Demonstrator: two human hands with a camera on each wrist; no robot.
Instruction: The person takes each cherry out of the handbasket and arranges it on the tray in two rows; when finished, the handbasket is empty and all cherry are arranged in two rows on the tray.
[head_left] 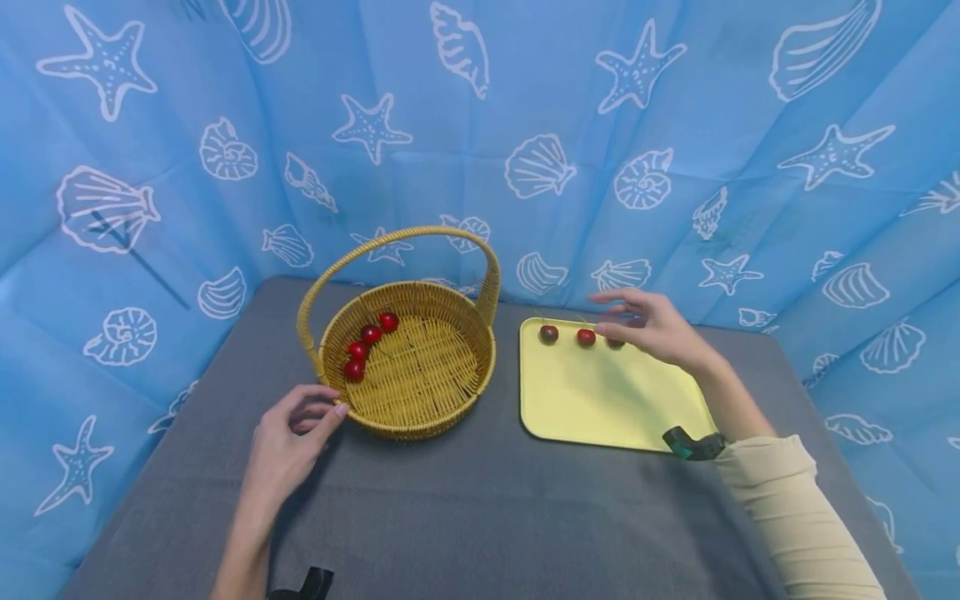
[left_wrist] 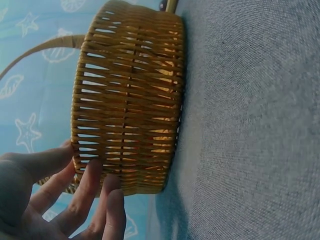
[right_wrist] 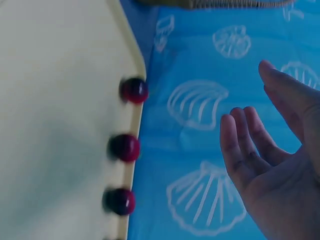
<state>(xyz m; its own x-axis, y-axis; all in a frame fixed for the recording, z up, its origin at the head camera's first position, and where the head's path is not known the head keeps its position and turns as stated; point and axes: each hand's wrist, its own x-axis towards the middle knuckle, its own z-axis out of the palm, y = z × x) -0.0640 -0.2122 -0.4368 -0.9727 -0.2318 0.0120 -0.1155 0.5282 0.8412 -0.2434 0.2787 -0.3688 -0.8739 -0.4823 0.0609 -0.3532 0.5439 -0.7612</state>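
A round yellow-brown wicker basket (head_left: 420,429) with a tall arched handle stands left of centre. Several red cherries (head_left: 371,334) lie along its inner left side. My left hand (head_left: 288,442) pinches the basket's near-left rim between thumb and fingers; the left wrist view has the fingertips against the woven wall (left_wrist: 127,100). To the right lies a pale yellow tray (head_left: 592,400), with a row of cherries (head_left: 549,334) along its far edge. Over that row hovers my right hand (head_left: 656,333), fingers loosely extended and holding nothing, partly hiding one cherry (right_wrist: 120,201).
A grey cloth (head_left: 465,517) covers the table. Behind it and at both sides hangs a blue curtain (head_left: 465,192) printed with white shells and starfish. The basket's handle (head_left: 405,232) arches up in front of the curtain.
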